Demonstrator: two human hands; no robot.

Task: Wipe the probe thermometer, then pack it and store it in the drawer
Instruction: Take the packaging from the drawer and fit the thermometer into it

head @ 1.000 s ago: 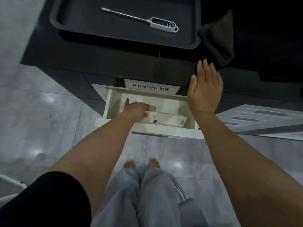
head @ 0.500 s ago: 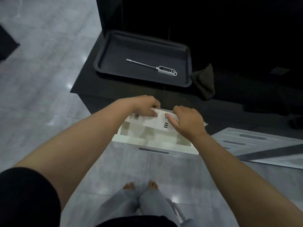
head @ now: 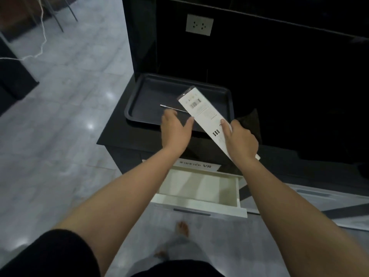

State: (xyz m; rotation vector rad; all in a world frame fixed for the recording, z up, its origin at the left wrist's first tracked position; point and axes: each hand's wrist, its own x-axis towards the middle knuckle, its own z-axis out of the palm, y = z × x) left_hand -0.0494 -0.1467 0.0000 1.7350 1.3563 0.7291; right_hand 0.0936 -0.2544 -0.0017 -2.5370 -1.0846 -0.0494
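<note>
My right hand (head: 240,140) grips the lower end of a long white box (head: 201,109), held tilted above the black tray (head: 139,96). Just left of the box, my left hand (head: 174,127) hovers with fingers spread and holds nothing. The probe thermometer (head: 171,108) lies in the tray; only its metal stem shows, the body is hidden behind the box. Beside the tray's right edge a dark cloth (head: 250,121) lies on the black cabinet top. Below, the white drawer (head: 199,206) stands pulled out with nothing visible in it.
A wall socket (head: 199,25) sits on the dark panel behind the tray. A white cable (head: 41,47) trails over the grey tiled floor at the left. Flat white-and-grey panels (head: 319,198) lie on the floor to the right of the drawer.
The box came out of the drawer in my left hand, both hands held it, and now my right hand alone holds it up over the tray. The view has tilted upward.
</note>
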